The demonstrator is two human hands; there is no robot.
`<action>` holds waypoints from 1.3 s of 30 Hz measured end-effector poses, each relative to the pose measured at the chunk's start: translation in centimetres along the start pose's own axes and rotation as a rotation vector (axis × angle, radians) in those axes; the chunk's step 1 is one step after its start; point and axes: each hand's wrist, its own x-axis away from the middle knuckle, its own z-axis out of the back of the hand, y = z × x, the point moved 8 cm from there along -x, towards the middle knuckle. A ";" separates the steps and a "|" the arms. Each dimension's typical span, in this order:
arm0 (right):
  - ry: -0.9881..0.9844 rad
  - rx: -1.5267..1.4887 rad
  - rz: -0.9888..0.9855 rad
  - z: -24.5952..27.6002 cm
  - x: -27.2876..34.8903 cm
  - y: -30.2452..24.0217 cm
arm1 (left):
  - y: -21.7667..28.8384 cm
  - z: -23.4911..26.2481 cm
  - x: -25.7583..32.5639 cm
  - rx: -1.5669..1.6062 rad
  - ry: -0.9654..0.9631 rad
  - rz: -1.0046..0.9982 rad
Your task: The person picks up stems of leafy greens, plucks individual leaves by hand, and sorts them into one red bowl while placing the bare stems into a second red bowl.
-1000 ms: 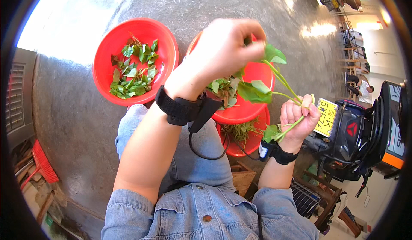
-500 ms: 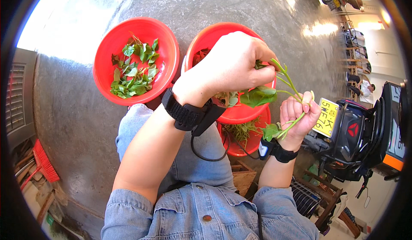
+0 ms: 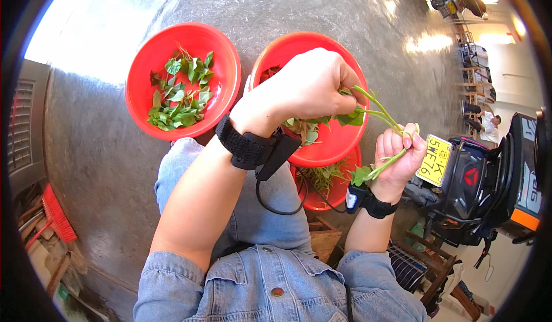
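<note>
My right hand (image 3: 398,156) is closed around a leafy green stem (image 3: 378,106), whose tip slants up and left. Across from it, my left hand (image 3: 319,83) pinches the leaves or leaf stalks at the upper end; its fingertips are partly hidden. Beneath my left hand is a red basin (image 3: 340,149) with some leaves (image 3: 306,131) in it, partly covered by my hand and wrist. To its left, another red basin (image 3: 229,86) holds a pile of loose green leaves (image 3: 183,94). A third red basin (image 3: 355,164), lower and nearer, contains thin green stems (image 3: 323,179).
A motor scooter (image 3: 468,178) with a yellow plate stands close on the right. By the left wall lies a red broom (image 3: 57,212). A wooden crate (image 3: 323,238) and a rack (image 3: 411,267) are beside me. Far right, a person (image 3: 489,122) sits.
My left hand has shifted slightly down. The large leaf that hung below it now lies closer under its fingers. My right hand still grips the stem.
</note>
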 end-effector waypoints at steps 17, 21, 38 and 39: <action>-0.116 0.002 -0.025 -2.7 0.1 1.5 | 0.1 2.0 0.3 -0.090 0.339 0.050; -0.117 0.067 -0.068 -4.1 0.6 3.7 | -1.6 1.9 1.1 0.310 0.520 0.218; -0.014 0.115 0.056 -2.1 0.4 -0.1 | 2.3 -0.2 0.6 -0.449 0.254 -0.354; -0.012 0.091 0.045 -2.3 0.5 0.0 | 2.3 -1.0 0.5 -0.570 0.216 -0.356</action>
